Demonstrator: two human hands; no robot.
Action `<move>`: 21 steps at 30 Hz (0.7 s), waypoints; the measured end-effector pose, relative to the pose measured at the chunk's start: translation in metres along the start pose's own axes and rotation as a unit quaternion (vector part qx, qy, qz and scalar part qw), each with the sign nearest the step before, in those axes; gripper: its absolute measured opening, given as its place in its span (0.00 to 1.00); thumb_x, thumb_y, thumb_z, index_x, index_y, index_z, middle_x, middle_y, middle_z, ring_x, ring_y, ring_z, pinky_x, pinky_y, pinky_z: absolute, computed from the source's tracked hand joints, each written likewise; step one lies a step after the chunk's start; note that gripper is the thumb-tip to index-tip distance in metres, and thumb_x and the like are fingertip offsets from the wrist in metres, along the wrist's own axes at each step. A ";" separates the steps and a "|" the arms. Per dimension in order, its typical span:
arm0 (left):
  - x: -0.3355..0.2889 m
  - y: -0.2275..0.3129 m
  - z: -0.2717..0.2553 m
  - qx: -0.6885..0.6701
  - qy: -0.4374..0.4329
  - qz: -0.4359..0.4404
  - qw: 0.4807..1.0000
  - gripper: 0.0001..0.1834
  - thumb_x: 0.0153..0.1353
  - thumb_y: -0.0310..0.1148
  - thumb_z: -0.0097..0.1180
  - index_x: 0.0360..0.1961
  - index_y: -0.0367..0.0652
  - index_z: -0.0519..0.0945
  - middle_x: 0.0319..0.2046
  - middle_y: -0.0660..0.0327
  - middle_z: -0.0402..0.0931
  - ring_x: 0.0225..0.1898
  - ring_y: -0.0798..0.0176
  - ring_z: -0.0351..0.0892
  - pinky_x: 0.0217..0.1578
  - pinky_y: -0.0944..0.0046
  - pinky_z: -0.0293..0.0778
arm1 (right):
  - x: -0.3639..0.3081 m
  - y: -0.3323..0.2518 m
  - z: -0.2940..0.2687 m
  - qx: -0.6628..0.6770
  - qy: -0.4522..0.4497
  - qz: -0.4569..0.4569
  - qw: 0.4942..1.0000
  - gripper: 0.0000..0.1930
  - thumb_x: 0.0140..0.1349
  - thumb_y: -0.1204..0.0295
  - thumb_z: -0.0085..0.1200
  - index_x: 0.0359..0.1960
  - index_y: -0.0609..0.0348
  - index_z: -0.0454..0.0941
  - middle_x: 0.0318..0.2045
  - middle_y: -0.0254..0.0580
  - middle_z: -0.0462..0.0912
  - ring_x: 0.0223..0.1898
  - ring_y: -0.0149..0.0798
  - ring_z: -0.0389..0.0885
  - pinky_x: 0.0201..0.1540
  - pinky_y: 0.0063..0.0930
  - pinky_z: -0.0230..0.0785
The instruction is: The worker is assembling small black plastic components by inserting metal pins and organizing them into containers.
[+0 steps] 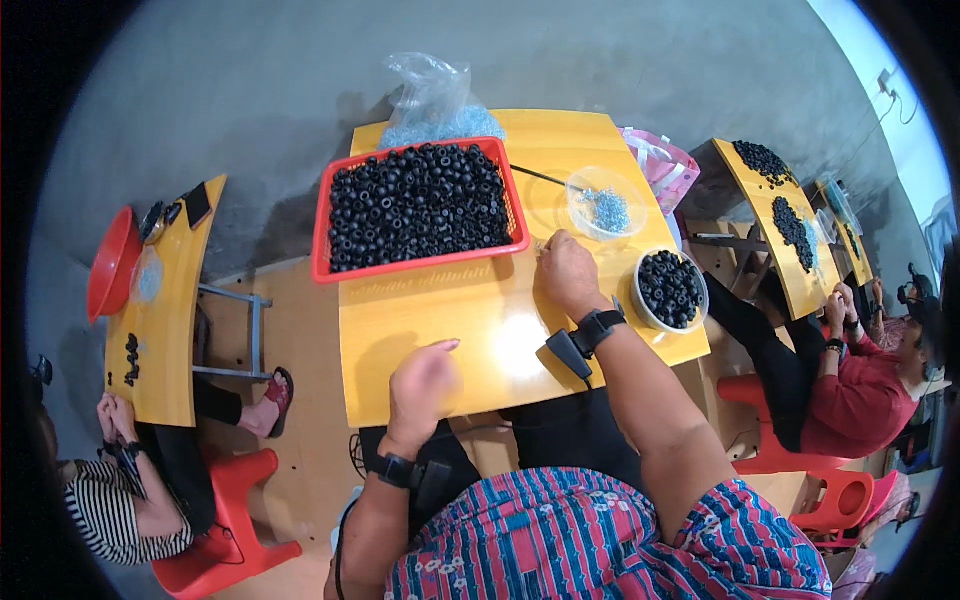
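Note:
My right hand (570,275) rests on the yellow table with its fingers curled, beside the right edge of a red basket (420,268) heaped with small black ring-shaped parts (420,205). Whatever its fingertips may be pinching is too small to make out. Over the front of the table, my left hand (424,388) is smeared by motion, and its fingers do not show clearly. Beyond my right hand stands a clear round bowl (640,222) with small pale-blue clear pieces (606,210). A round tub (642,312) of black parts is at its right.
Behind the basket sits an open plastic bag (430,85) of pale-blue pieces. A dark rod (538,174) lies between basket and bowl. A pink bag (665,170) hangs past the table's right edge. Co-workers sit at tables on the left (180,330) and right (775,230).

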State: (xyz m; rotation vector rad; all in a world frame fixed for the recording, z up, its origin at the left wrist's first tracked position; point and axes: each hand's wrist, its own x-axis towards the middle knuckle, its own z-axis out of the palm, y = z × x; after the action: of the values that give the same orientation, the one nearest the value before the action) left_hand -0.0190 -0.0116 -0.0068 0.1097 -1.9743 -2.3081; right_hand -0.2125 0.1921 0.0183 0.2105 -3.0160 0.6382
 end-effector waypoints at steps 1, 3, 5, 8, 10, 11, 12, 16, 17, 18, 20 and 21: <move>0.000 0.000 0.000 0.003 0.002 0.001 1.000 0.17 0.62 0.20 0.51 0.53 0.34 0.76 0.33 0.67 0.71 0.31 0.75 0.73 0.35 0.73 0.75 | -0.005 0.007 -0.003 0.014 0.019 -0.022 0.999 0.11 0.62 0.69 0.52 0.37 0.66 0.70 0.33 0.61 0.80 0.38 0.61 0.80 0.41 0.50 0.72; -0.002 0.000 0.001 -0.003 0.010 0.001 1.000 0.17 0.61 0.20 0.51 0.52 0.34 0.77 0.32 0.67 0.72 0.30 0.75 0.72 0.35 0.74 0.75 | -0.014 0.019 -0.007 0.043 0.055 -0.065 0.995 0.10 0.62 0.69 0.52 0.37 0.64 0.70 0.31 0.60 0.81 0.37 0.60 0.80 0.41 0.50 0.72; -0.003 0.000 -0.001 0.007 0.017 0.002 1.000 0.17 0.61 0.20 0.51 0.52 0.34 0.77 0.32 0.68 0.72 0.30 0.75 0.72 0.35 0.74 0.75 | -0.018 0.022 -0.014 0.056 0.087 -0.071 0.992 0.08 0.61 0.70 0.52 0.36 0.62 0.71 0.31 0.58 0.81 0.37 0.59 0.80 0.40 0.50 0.71; -0.004 0.001 0.000 0.004 0.024 0.005 1.000 0.17 0.61 0.20 0.52 0.52 0.35 0.78 0.31 0.68 0.72 0.30 0.75 0.72 0.35 0.74 0.75 | -0.022 0.026 -0.017 0.080 0.089 -0.071 0.990 0.07 0.60 0.72 0.52 0.37 0.61 0.76 0.32 0.57 0.82 0.39 0.57 0.81 0.42 0.47 0.72; -0.003 -0.001 0.003 -0.010 0.025 0.012 1.000 0.17 0.61 0.20 0.52 0.52 0.36 0.78 0.32 0.68 0.72 0.30 0.76 0.72 0.35 0.75 0.75 | -0.021 0.032 -0.009 0.071 0.071 -0.053 0.994 0.07 0.59 0.72 0.53 0.37 0.61 0.77 0.31 0.55 0.82 0.37 0.55 0.81 0.42 0.44 0.72; -0.001 -0.001 0.003 -0.004 0.022 0.016 1.000 0.17 0.61 0.20 0.52 0.52 0.36 0.78 0.32 0.68 0.72 0.30 0.76 0.72 0.35 0.75 0.75 | -0.020 0.034 -0.004 0.068 0.061 -0.044 0.995 0.07 0.59 0.73 0.54 0.37 0.62 0.78 0.31 0.55 0.82 0.37 0.54 0.81 0.41 0.43 0.73; -0.001 -0.001 0.001 0.002 0.020 0.016 1.000 0.17 0.61 0.20 0.52 0.52 0.36 0.78 0.32 0.68 0.72 0.30 0.76 0.72 0.35 0.75 0.75 | -0.019 0.036 0.001 0.062 0.065 -0.019 0.996 0.08 0.57 0.73 0.55 0.37 0.62 0.79 0.31 0.54 0.83 0.36 0.53 0.82 0.41 0.42 0.73; -0.002 0.002 0.003 0.003 0.019 0.010 1.000 0.17 0.61 0.21 0.53 0.52 0.36 0.78 0.32 0.68 0.72 0.30 0.76 0.72 0.34 0.75 0.76 | -0.015 0.043 0.008 0.078 0.077 0.035 0.993 0.09 0.56 0.75 0.55 0.38 0.61 0.80 0.31 0.55 0.83 0.37 0.53 0.82 0.43 0.41 0.73; -0.002 0.002 0.002 0.005 0.014 0.010 1.000 0.17 0.62 0.21 0.53 0.53 0.36 0.77 0.33 0.68 0.72 0.31 0.76 0.71 0.35 0.74 0.76 | -0.012 0.044 0.008 0.082 0.075 0.045 0.993 0.09 0.56 0.75 0.54 0.38 0.60 0.80 0.34 0.55 0.83 0.39 0.53 0.82 0.44 0.42 0.73; -0.002 0.001 0.001 0.006 0.010 0.009 1.000 0.17 0.63 0.22 0.52 0.53 0.35 0.77 0.33 0.68 0.72 0.32 0.76 0.71 0.35 0.74 0.76 | -0.012 0.046 0.007 0.084 0.073 0.054 0.992 0.09 0.55 0.76 0.54 0.39 0.59 0.80 0.36 0.56 0.83 0.41 0.53 0.81 0.46 0.42 0.73; -0.002 0.000 0.001 0.007 0.003 0.009 1.000 0.17 0.63 0.23 0.52 0.54 0.35 0.76 0.34 0.68 0.72 0.33 0.76 0.71 0.36 0.73 0.77 | -0.013 0.052 0.004 0.094 0.054 0.049 0.993 0.08 0.55 0.76 0.54 0.37 0.59 0.81 0.36 0.55 0.83 0.41 0.53 0.82 0.45 0.41 0.73; -0.003 0.000 0.000 0.008 0.003 0.011 1.000 0.17 0.63 0.23 0.52 0.54 0.35 0.76 0.34 0.68 0.72 0.33 0.76 0.71 0.36 0.73 0.77 | -0.014 0.049 0.001 0.100 0.043 0.044 0.993 0.08 0.55 0.76 0.55 0.37 0.59 0.82 0.36 0.55 0.83 0.41 0.52 0.82 0.45 0.41 0.73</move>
State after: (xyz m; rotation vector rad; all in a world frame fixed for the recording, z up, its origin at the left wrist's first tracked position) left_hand -0.0165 -0.0112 -0.0064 0.0974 -1.9814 -2.2764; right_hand -0.2059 0.2376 -0.0035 0.0558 -2.8900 0.9337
